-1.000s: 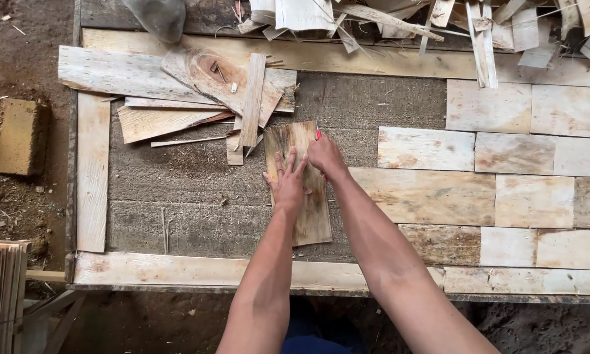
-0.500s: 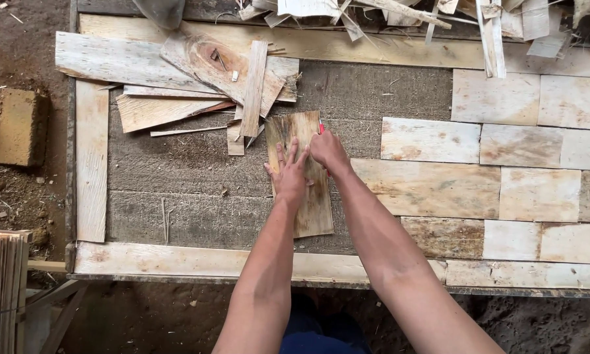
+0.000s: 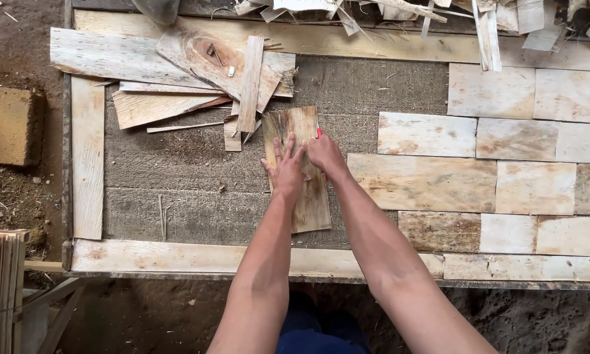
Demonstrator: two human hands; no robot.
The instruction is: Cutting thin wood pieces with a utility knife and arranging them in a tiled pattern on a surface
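A thin, stained wood sheet [image 3: 306, 196] lies upright on the grey work board [image 3: 177, 170]. My left hand [image 3: 285, 169] presses flat on the sheet with its fingers spread. My right hand [image 3: 325, 156] is closed at the sheet's right edge, near its top. It grips a small tool whose red tip [image 3: 319, 133] shows above the fingers. The rest of the tool is hidden in the fist.
Pale wood sheets [image 3: 426, 177] are laid in rows like bricks across the right half of the board. Loose sheets and splinters [image 3: 196, 72] are piled at the upper left. A wooden frame strip [image 3: 88, 157] edges the board. A stack of sheets [image 3: 0, 288] and a brick [image 3: 16, 128] are on the left.
My hands stay on the sheet in almost the same place. The left hand has slid slightly up the sheet.
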